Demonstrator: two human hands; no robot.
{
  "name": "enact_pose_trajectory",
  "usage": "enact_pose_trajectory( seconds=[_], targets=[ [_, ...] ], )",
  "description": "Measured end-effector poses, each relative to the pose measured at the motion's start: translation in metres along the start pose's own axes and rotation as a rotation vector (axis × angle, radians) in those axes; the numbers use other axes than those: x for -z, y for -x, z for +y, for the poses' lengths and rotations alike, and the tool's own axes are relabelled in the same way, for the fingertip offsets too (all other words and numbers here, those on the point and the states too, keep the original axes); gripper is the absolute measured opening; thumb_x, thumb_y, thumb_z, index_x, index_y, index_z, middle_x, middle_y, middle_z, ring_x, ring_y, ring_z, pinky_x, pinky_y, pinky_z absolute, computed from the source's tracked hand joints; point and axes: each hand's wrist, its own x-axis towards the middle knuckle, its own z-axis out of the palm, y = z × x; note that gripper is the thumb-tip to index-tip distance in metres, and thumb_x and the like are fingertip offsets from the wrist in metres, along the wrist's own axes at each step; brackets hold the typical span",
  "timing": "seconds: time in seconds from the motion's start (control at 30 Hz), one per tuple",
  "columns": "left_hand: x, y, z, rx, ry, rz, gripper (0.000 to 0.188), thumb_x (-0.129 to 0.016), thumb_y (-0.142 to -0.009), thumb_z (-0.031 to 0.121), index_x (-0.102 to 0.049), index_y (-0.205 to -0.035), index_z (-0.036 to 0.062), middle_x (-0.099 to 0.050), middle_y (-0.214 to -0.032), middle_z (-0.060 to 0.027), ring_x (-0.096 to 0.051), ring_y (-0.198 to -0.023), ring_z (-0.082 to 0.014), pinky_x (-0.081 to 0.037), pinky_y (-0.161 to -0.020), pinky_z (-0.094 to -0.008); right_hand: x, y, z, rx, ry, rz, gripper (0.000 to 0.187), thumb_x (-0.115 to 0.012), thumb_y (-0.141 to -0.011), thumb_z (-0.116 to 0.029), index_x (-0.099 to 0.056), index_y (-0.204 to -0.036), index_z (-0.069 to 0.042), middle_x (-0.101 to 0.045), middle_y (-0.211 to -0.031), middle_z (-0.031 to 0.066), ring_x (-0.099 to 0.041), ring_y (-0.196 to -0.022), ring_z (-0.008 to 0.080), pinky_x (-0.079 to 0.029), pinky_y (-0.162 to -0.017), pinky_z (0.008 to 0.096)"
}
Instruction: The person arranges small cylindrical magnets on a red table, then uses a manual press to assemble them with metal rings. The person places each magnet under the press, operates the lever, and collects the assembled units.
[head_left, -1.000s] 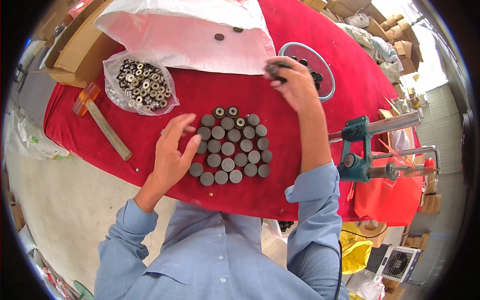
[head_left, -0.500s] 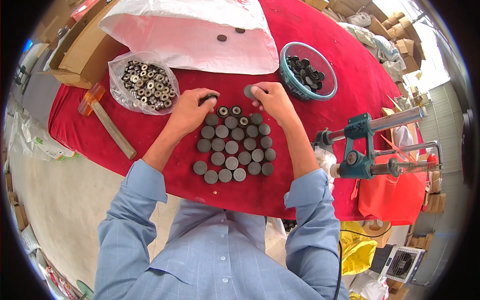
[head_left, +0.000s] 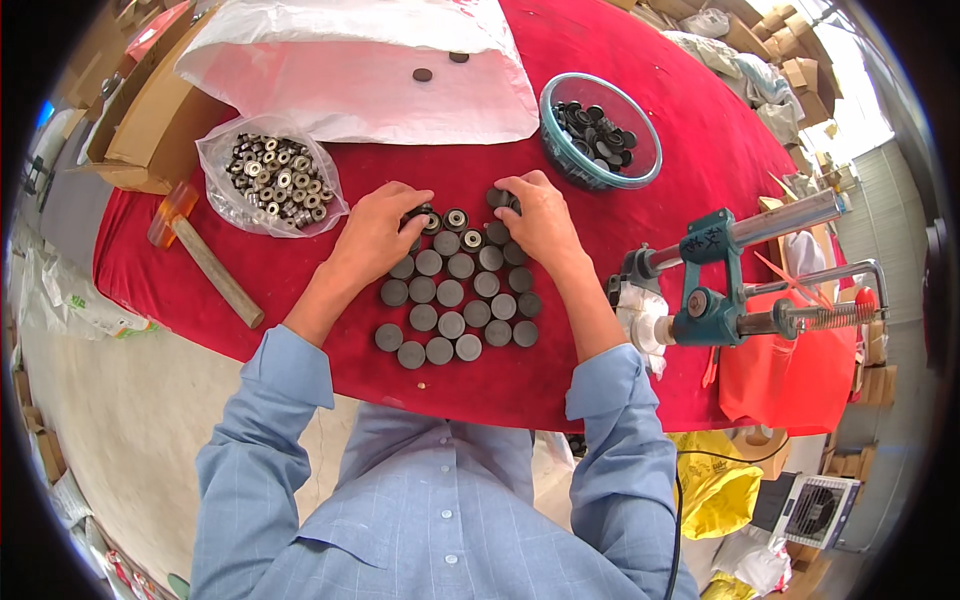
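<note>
Several dark grey round caps (head_left: 450, 293) lie in loose rows on the red-covered table between my hands. At the far edge of this group, metal bearings with a centre hole (head_left: 456, 219) sit in caps. My left hand (head_left: 375, 235) is closed at the far left corner, its thumb and fingers pinching a black round cap (head_left: 416, 211) beside one of these bearings. At the far right corner my right hand (head_left: 543, 222) is closed with a dark round cap (head_left: 496, 197) at its fingertips. Its fingers partly cover another dark piece.
A clear bag of metal bearings (head_left: 275, 180) and a hammer (head_left: 215, 265) lie left. Beyond is a white sack (head_left: 390, 95) with two dark caps on it. A clear tub (head_left: 645, 170) holds black caps. A green hand press (head_left: 715, 290) stands right.
Both hands have come closer to the rows of caps, the left to the bearing at the far left corner. The right fingers have curled further round their cap. The view has shifted slightly.
</note>
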Motion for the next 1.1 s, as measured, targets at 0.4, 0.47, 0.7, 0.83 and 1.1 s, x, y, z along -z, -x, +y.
enact_pose_trajectory(
  seconds=[0.4,0.47,0.7,0.83,1.1],
  targets=[
    [-0.01,0.007,-0.001,-0.199,-0.115,0.083,0.021,-0.074,-0.094,0.009,-0.079,-0.114,0.003,-0.074,-0.116,-0.0147,-0.073,-0.103,-0.0349,-0.061,-0.088,-0.0451,0.013,0.017,-0.023,0.1,-0.2,0.062,0.018,-0.079,-0.089,-0.008,-0.078,-0.106,-0.002,-0.073,-0.097,0.0136,-0.073,-0.091,0.0359,-0.058,-0.083,0.0455],
    [-0.013,0.008,-0.001,-0.201,-0.111,0.086,0.02,-0.075,-0.094,0.009,-0.079,-0.113,0.0026,-0.074,-0.116,-0.0143,-0.073,-0.103,-0.0346,-0.061,-0.087,-0.0454,0.013,0.026,-0.028,0.129,-0.167,0.055,0.018,-0.079,-0.09,-0.01,-0.078,-0.107,-0.004,-0.072,-0.096,0.0121,-0.073,-0.087,0.0348,-0.059,-0.079,0.0451],
    [-0.008,0.015,0.01,-0.258,-0.23,0.036,0.026,-0.073,-0.095,0.012,-0.076,-0.119,0.0018,-0.071,-0.128,-0.0119,-0.071,-0.109,-0.0309,-0.06,-0.087,-0.0453,0.0,0.04,-0.031,0.193,-0.002,0.126,0.019,-0.079,-0.093,-0.015,-0.078,-0.109,-0.005,-0.069,-0.099,0.01,-0.073,-0.082,0.0317,-0.061,-0.075,0.0428],
    [-0.003,0.024,0.02,-0.274,-0.44,-0.037,0.035,-0.071,-0.096,0.016,-0.073,-0.129,0.0026,-0.069,-0.137,-0.0101,-0.068,-0.119,-0.029,-0.057,-0.092,-0.0457,-0.007,0.046,-0.033,0.226,0.092,0.133,0.018,-0.079,-0.093,-0.014,-0.078,-0.109,-0.006,-0.067,-0.099,0.0082,-0.073,-0.081,0.0287,-0.061,-0.072,0.0409],
    [-0.008,0.036,0.015,-0.265,-0.46,-0.014,0.042,-0.07,-0.098,0.021,-0.069,-0.136,0.0035,-0.064,-0.148,-0.0101,-0.064,-0.127,-0.0303,-0.052,-0.098,-0.047,-0.01,0.05,-0.04,0.227,0.139,0.128,0.017,-0.08,-0.091,-0.012,-0.077,-0.107,-0.007,-0.065,-0.098,0.0068,-0.073,-0.084,0.0258,-0.061,-0.07,0.0399]
  ],
)
